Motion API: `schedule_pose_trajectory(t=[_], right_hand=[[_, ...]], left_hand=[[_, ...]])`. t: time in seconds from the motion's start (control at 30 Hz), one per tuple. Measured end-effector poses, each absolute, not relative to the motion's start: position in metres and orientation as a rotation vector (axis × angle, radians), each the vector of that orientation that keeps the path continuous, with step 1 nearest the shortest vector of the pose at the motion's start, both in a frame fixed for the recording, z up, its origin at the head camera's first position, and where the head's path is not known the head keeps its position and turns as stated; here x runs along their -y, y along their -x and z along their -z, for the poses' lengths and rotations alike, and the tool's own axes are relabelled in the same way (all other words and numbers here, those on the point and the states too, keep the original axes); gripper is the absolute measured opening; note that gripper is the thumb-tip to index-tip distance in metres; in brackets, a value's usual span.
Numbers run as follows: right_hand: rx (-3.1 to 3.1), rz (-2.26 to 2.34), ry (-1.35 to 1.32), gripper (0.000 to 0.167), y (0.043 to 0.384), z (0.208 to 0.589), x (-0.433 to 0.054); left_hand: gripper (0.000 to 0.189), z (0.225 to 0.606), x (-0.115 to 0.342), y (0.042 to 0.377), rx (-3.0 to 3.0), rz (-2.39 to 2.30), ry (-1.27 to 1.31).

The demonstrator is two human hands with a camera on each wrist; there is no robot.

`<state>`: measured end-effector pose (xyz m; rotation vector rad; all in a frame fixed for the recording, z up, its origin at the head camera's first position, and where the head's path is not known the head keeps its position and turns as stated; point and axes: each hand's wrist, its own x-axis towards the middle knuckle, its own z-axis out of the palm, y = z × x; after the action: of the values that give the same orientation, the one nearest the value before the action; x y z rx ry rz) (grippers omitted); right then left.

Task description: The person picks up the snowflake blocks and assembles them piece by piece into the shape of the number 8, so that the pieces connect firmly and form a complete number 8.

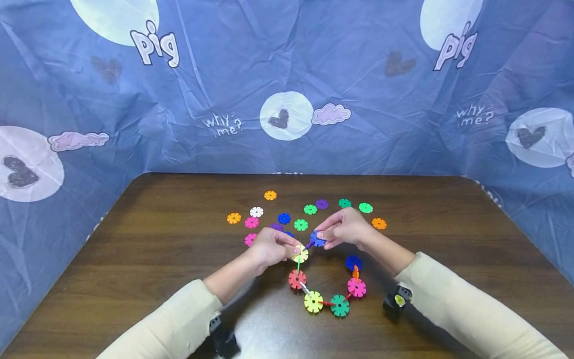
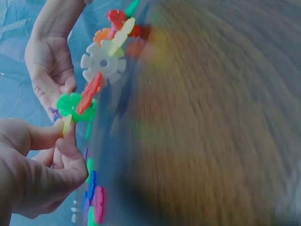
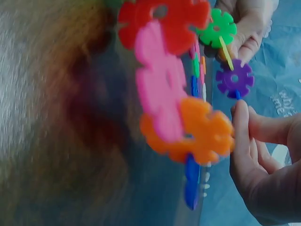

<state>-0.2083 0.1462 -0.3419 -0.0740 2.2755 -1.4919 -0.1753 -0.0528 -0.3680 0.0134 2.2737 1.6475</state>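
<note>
My left hand (image 1: 271, 247) pinches a yellow notched plastic disc (image 1: 302, 256) between thumb and fingers. A blue disc (image 1: 318, 240) is pinched in my right hand (image 1: 347, 228). Between these two, a purple disc (image 3: 234, 78) joins them edge to edge. From the yellow disc a chain of slotted discs curves down and around: a green disc (image 2: 75, 106), a red disc (image 1: 297, 279), a white disc (image 2: 103, 63), another yellow one, then more up to a pink disc (image 1: 357, 287), an orange disc (image 3: 207, 134) and an end blue disc (image 1: 354, 263). That end hangs apart from my right hand.
Loose discs lie beyond the hands on the brown table (image 1: 157, 259), among them an orange disc (image 1: 270, 196), a white one (image 1: 256, 212), a purple one (image 1: 322, 204) and another orange one (image 1: 378, 224). A printed blue cloth (image 1: 287, 154) stands behind the table.
</note>
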Motion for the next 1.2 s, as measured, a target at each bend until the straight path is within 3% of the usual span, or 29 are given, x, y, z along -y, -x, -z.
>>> schedule_pose_trajectory(t=[0.83, 1.2], right_hand=[[-2.102, 1.642, 0.064, 0.031, 0.207, 0.345, -0.152], [-2.062, 1.557, 0.047, 0.029, 0.202, 0.344, -0.146]], left_hand=[[0.017, 0.363, 0.052, 0.168, -2.277, -1.688, -0.008], [0.016, 0.363, 0.040, 0.180, -2.282, -1.696, 0.016]])
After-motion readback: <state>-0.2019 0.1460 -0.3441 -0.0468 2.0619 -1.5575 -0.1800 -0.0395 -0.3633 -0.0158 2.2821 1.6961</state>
